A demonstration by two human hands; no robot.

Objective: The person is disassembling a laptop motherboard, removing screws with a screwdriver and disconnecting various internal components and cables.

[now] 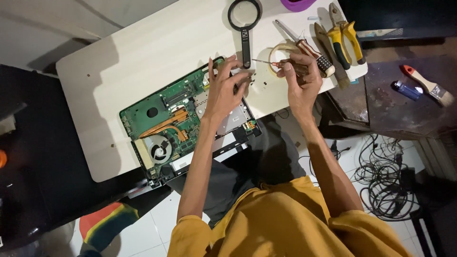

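An opened laptop [162,123] lies on a white table [133,57], its green circuit board, copper heat pipe and round fan exposed. My left hand [226,90] rests over the laptop's far right corner, fingers pinched together near small screws on the table. My right hand [300,78] grips a small screwdriver [266,63] with a dark red handle, its thin tip pointing left toward my left fingers. A roll of tape [281,50] sits just beyond my right hand.
A black magnifying glass [244,24], a larger screwdriver [307,47], yellow-handled pliers [345,40] and a brush lie at the table's far right. A purple object [297,4] sits at the top edge. A paintbrush [426,85], blue lighter [405,89] and tangled cables [385,181] lie to the right.
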